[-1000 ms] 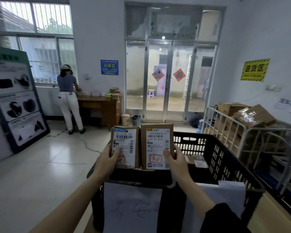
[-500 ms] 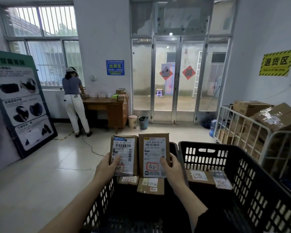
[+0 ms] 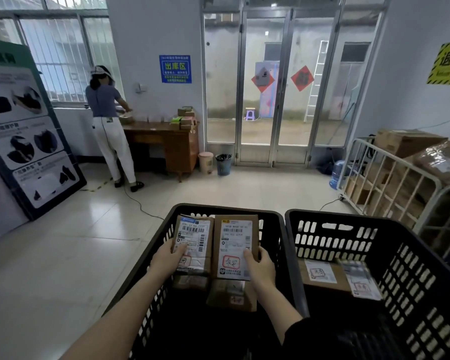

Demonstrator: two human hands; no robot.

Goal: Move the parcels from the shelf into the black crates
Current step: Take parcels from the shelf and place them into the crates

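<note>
In the left crate [image 3: 231, 208], on its floor, a flat brown parcel [image 3: 190, 281] lies toward the left wall. A wider brown parcel [image 3: 231, 294] lies just beside it on the right, about mid-floor. In the right crate [image 3: 348, 215], a labelled carton [image 3: 322, 276] sits by the far wall near the left corner, with a pale packet [image 3: 361, 280] against its right side. That makes four delivered, and I judge the two I am carrying to be the fifth and sixth, close to being set down. The shelf is out of view, so I cannot tell how many remain there.

Both hands are over the left crate, near its far wall. My left hand [image 3: 166, 258] grasps the narrower parcel [image 3: 195, 240] at its lower left edge. The thumb lies across the label and the other fingers are wrapped behind, where I cannot see them. That parcel stands upright with its label toward me, its right edge against the taller parcel [image 3: 235, 242]. My right hand [image 3: 260, 263] grips this one at the lower right edge in the same way, thumb on the label and fingers hidden at the back. Neither held parcel rests on the crate floor, and both hang above the two lying beneath.
</note>
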